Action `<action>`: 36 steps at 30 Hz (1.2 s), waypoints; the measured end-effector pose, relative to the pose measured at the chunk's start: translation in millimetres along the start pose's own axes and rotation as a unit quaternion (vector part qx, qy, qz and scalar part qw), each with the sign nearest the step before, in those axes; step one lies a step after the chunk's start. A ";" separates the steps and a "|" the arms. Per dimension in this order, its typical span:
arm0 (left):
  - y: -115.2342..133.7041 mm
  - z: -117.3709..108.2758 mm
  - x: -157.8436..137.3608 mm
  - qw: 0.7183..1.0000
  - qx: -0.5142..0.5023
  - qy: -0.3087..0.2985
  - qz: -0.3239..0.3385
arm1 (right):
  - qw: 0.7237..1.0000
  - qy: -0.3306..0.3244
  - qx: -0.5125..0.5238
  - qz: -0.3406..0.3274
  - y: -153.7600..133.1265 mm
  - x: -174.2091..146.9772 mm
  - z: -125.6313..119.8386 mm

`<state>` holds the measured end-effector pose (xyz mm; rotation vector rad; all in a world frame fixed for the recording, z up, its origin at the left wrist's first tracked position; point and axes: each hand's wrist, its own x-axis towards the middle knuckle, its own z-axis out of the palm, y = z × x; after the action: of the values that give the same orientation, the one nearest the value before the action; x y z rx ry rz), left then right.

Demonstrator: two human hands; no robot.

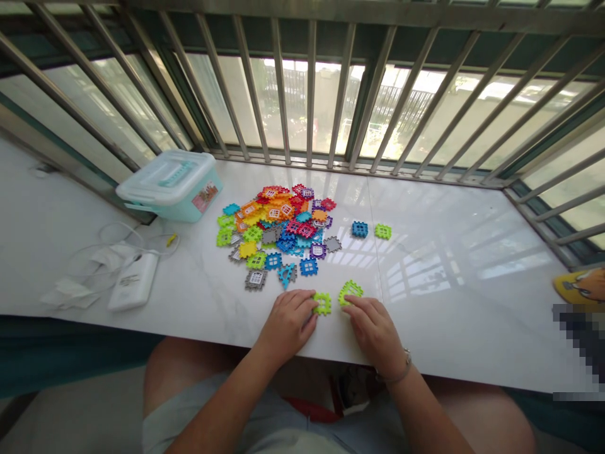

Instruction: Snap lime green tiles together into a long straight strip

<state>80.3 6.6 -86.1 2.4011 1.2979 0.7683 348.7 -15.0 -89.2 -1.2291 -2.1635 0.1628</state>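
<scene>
My left hand (pixel 292 320) grips the left edge of a green interlocking building tile (pixel 323 304) at the front of the white table. To its right, my right hand (pixel 373 328) has its fingers closed on the lower edge of a second green tile (pixel 350 291), which is tilted. A small gap separates the two tiles. Beyond my hands lies a heap of interlocking tiles (pixel 271 217) in many colours, some with window patterns. A blue tile stack (pixel 360 229) and another green tile (pixel 382 231) lie apart, right of the heap.
A lidded light-blue storage box (pixel 179 189) stands at the back left. Nearer me are a white power bank (pixel 133 282), cables and crumpled tissue (pixel 111 255). Metal bars (pixel 312 94) line the window behind the table (pixel 454 302). A yellow object (pixel 581 289) sits at the right edge.
</scene>
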 end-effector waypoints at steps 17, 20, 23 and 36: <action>0.7 -0.1 -2.2 1.000 0.003 0.017 0.003 | 0.998 -0.009 -0.010 0.062 3.5 5.7 -10.2; 3.9 -4.7 -3.1 0.998 0.011 -0.031 0.052 | 0.996 -0.035 -0.035 0.070 13.3 8.9 -13.2; 6.8 -8.3 -2.7 0.993 0.007 -0.082 0.087 | 0.995 -0.041 -0.050 0.075 17.9 9.2 -14.7; 6.7 -8.4 1.7 0.988 0.012 -0.131 0.079 | 0.993 -0.002 -0.045 0.109 24.5 0.0 -25.2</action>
<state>80.7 4.5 -75.4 2.5446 1.0306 0.4576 381.3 -6.3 -79.1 -1.5164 -2.0563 0.1611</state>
